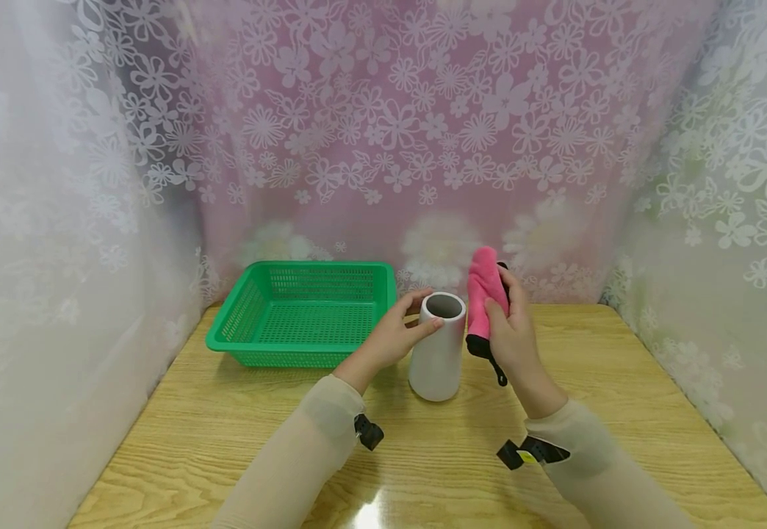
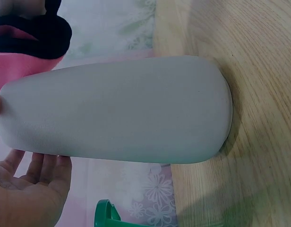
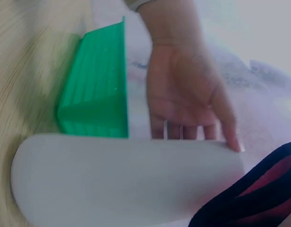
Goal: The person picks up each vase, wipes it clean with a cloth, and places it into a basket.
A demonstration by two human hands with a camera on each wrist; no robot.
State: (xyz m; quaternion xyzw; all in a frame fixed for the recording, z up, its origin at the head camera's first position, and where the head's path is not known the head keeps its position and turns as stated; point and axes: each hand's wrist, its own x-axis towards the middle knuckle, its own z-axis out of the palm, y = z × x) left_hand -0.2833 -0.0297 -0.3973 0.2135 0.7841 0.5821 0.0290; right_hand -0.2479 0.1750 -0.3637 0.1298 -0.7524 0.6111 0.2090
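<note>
Head view: we saw the basket (image 1: 278, 358) left of the vase (image 1: 436, 367), which stood upright on the desk (image 1: 436, 470). We judged that a sideways push at its top could tip it. The left hand (image 1: 391, 332) held the vase near its mouth between thumb and fingers; the right hand (image 1: 514, 338), raised beside it, gripped the pink cloth (image 1: 480, 294).

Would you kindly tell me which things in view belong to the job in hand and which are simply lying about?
In the job:
white vase, upright, held near its rim by the left hand
pink cloth item with black trim, held in the right hand

Apparently just lying about:
green basket, left of the vase, held by neither hand
</note>
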